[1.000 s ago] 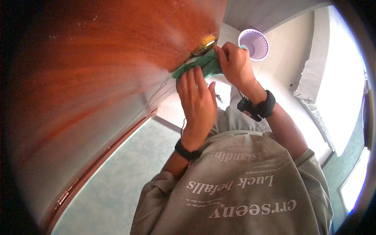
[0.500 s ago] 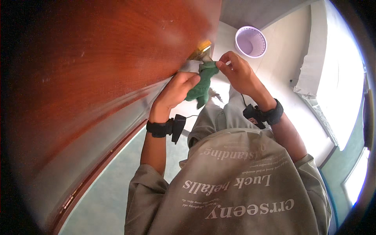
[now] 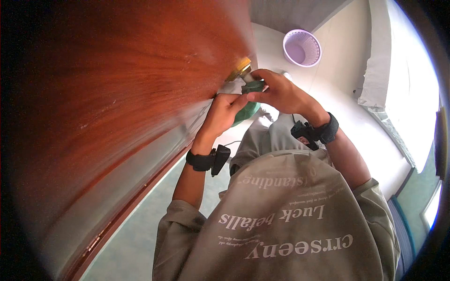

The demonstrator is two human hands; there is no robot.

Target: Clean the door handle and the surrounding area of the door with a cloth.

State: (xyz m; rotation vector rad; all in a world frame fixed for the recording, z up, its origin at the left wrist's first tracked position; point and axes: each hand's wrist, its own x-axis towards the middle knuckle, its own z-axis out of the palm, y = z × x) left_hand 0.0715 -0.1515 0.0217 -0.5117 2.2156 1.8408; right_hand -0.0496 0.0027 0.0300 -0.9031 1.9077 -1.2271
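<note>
A green cloth [image 3: 247, 114] hangs bunched beneath a door's metal handle [image 3: 246, 75], just below its gold-coloured fitting [image 3: 239, 68]. My left hand [image 3: 222, 114] is closed on the cloth's near side, close to the door's edge. From the right, my right hand [image 3: 280, 92] curls its fingers over the top of the cloth beside the handle. Its thumb reaches across to my left thumb. Both hands cover part of the cloth, and the right fingertips are partly hidden.
The reddish-brown wooden door [image 3: 154, 65] fills the left side. A lilac plastic basket [image 3: 302, 60] stands on the pale floor beyond my hands. White covered furniture [image 3: 408, 93] is at the right. Black bands with small devices [image 3: 220, 160] sit on both wrists.
My right hand has moved down and left, from pinching the cloth's upper corner to curling over it. My left hand has shifted slightly right and nearer, and less cloth shows.
</note>
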